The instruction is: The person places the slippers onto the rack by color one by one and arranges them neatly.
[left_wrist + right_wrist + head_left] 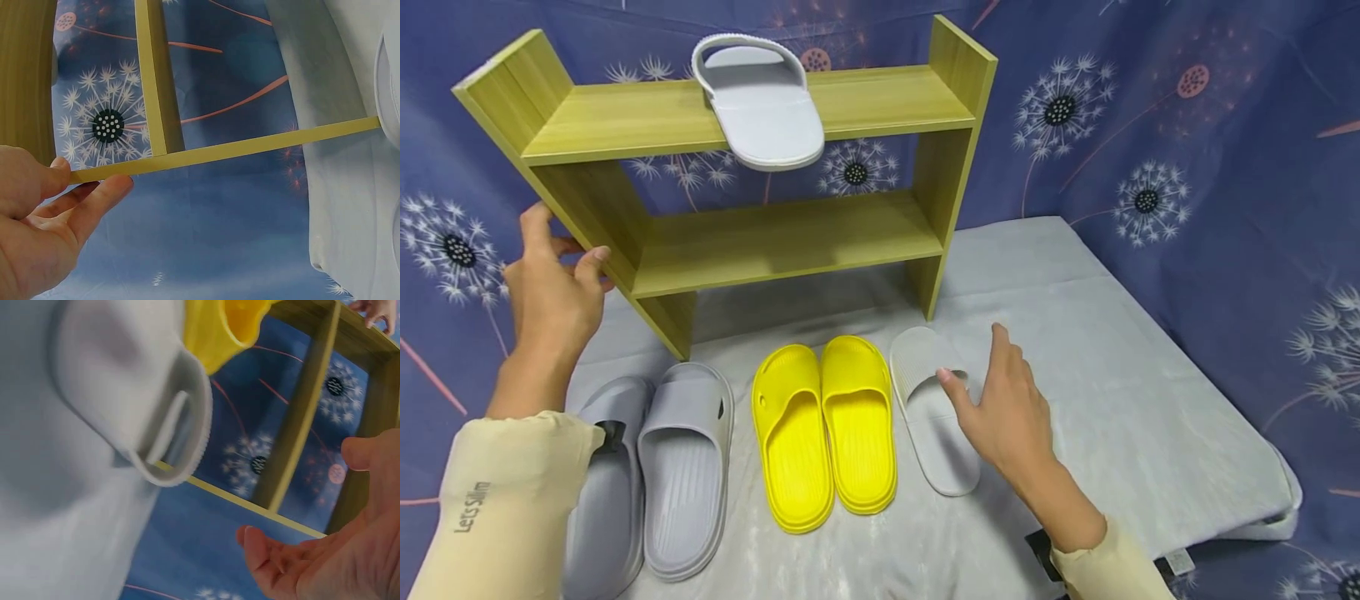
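My left hand (557,287) pinches the front edge of a yellow-green wooden shelf (790,237) by its left side panel. In the left wrist view, the thumb lies on one side of the panel (225,149) and the fingers on the other. My right hand (1007,408) holds nothing, its thumb spread away from the fingers, and hovers by a white slipper (936,442) in front of the shelf. Its mate, another white slipper (775,125), lies on the top board, toe strap to the back and heel jutting over the front edge.
A pair of yellow slippers (859,450) stands left of the lower white one. Farther left is a grey pair (681,492), partly behind my left sleeve. All stand on a grey cloth-covered surface (1120,358). Behind hangs a blue dandelion-print curtain (1097,108).
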Motion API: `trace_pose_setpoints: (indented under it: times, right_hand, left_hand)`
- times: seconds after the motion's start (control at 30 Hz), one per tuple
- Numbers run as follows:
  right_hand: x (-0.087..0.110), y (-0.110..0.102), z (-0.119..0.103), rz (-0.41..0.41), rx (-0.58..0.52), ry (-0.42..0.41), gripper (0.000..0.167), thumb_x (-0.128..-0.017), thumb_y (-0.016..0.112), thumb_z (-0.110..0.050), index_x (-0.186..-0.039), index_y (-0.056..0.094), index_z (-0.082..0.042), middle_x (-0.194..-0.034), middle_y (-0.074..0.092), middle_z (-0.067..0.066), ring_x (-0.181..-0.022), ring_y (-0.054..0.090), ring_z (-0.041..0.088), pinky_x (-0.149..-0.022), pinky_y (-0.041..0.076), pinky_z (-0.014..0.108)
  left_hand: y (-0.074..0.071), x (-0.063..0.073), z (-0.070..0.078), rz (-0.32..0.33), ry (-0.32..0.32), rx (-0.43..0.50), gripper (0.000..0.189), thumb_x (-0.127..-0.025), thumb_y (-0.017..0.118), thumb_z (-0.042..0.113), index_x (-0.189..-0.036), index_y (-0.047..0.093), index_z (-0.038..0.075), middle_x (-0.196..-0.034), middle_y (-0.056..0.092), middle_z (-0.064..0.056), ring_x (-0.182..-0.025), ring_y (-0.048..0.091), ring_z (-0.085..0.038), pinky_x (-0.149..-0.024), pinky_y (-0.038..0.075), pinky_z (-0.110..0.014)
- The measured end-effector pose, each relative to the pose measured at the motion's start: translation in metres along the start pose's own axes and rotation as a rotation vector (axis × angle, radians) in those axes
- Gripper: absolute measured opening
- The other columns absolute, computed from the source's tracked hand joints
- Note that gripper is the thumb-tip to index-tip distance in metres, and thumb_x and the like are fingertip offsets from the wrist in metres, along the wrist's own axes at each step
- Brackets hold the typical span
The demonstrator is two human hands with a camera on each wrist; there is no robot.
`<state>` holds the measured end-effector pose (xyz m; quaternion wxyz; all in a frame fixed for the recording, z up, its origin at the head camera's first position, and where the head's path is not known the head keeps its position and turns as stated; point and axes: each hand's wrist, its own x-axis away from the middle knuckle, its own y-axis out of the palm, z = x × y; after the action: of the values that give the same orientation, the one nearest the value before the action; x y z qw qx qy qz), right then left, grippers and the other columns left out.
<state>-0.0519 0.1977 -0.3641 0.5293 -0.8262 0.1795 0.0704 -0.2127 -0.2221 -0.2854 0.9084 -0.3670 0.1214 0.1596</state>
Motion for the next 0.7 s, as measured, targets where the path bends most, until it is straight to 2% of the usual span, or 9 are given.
trace_pose_setpoints:
  times: [0.1, 0.23, 0.3, 0.5, 0.7]
  right_hand:
    - [0.010, 0.011, 0.007, -0.074, 0.011, 0.028, 0.091, -0.090, 0.051, -0.063, -0.149, 0.021, 0.000, -0.127, 0.048, 0.026, -0.109, 0.052, 0.043, -0.070, 0.053, 0.061]
    - [0.022, 0.025, 0.015, -0.148, 0.029, 0.049, 0.096, -0.089, 0.050, -0.066, -0.148, 0.019, 0.004, -0.130, 0.045, 0.028, -0.112, 0.050, 0.044, -0.077, 0.052, 0.060]
    - [0.027, 0.030, 0.019, -0.165, 0.046, 0.046, 0.098, -0.089, 0.051, -0.066, -0.147, 0.020, 0.007, -0.128, 0.045, 0.029, -0.111, 0.050, 0.044, -0.077, 0.052, 0.059]
    - [0.042, 0.045, 0.029, -0.184, 0.111, 0.038, 0.100, -0.086, 0.062, -0.058, -0.142, 0.024, 0.015, -0.121, 0.046, 0.033, -0.108, 0.050, 0.046, -0.073, 0.053, 0.057]
    - [0.048, 0.053, 0.034, -0.224, 0.114, 0.069, 0.102, -0.084, 0.064, -0.058, -0.142, 0.023, 0.016, -0.123, 0.044, 0.033, -0.111, 0.047, 0.047, -0.075, 0.052, 0.059]
  left_hand:
    - [0.000, 0.001, -0.001, 0.003, 0.001, 0.000, 0.054, -0.099, 0.051, 0.021, -0.144, 0.027, 0.040, -0.122, 0.055, -0.016, -0.077, 0.059, 0.008, -0.058, 0.049, -0.001]
    - [0.000, 0.001, 0.000, -0.003, 0.004, -0.001, 0.055, -0.099, 0.051, 0.022, -0.144, 0.025, 0.041, -0.124, 0.057, -0.018, -0.086, 0.065, -0.002, -0.059, 0.049, -0.002]
    - [0.000, 0.001, 0.000, -0.001, 0.007, 0.004, 0.055, -0.099, 0.051, 0.022, -0.144, 0.026, 0.042, -0.124, 0.057, -0.018, -0.087, 0.065, -0.003, -0.059, 0.050, -0.002]
    - [0.001, 0.002, -0.002, 0.008, 0.017, 0.022, 0.054, -0.099, 0.051, 0.022, -0.144, 0.028, 0.040, -0.121, 0.057, -0.016, -0.071, 0.051, 0.015, -0.059, 0.051, -0.003]
    - [0.002, 0.002, -0.001, 0.010, 0.030, 0.032, 0.053, -0.099, 0.051, 0.022, -0.144, 0.027, 0.040, -0.122, 0.057, -0.017, -0.070, 0.050, 0.015, -0.059, 0.050, -0.002]
